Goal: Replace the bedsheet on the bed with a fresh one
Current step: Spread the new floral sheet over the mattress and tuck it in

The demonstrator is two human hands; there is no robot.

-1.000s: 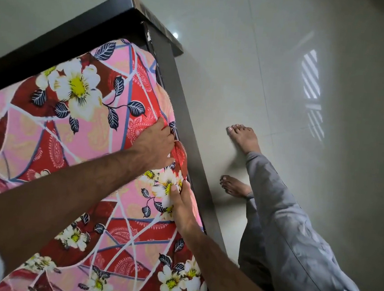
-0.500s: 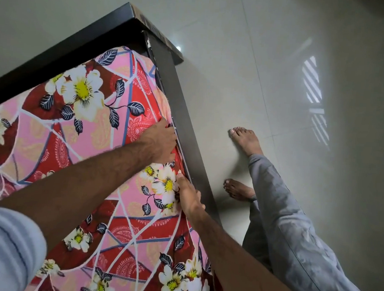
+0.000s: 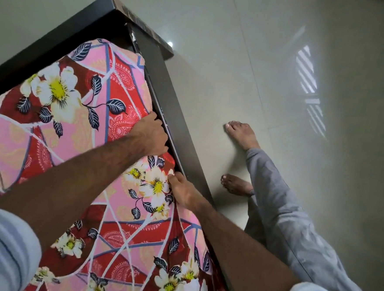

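A pink and red floral bedsheet (image 3: 77, 142) covers the mattress inside a dark bed frame (image 3: 167, 91). My left hand (image 3: 151, 134) presses down on the sheet at the mattress's right edge, its fingertips hidden in the gap beside the frame rail. A little nearer to me, my right hand (image 3: 183, 191) lies along the same edge with fingers pushed down into the gap, thumb resting on the sheet. The sheet's hem is hidden between mattress and rail.
A glossy pale tiled floor (image 3: 282, 72) lies to the right of the bed. My bare feet (image 3: 239, 132) and grey trouser legs (image 3: 279, 208) stand close to the side rail. The frame's far corner (image 3: 114, 1) meets a pale wall.
Both hands have shifted closer to the frame rail and pushed deeper into the gap at the mattress edge. The view has shifted slightly, showing more of the bed's corner.
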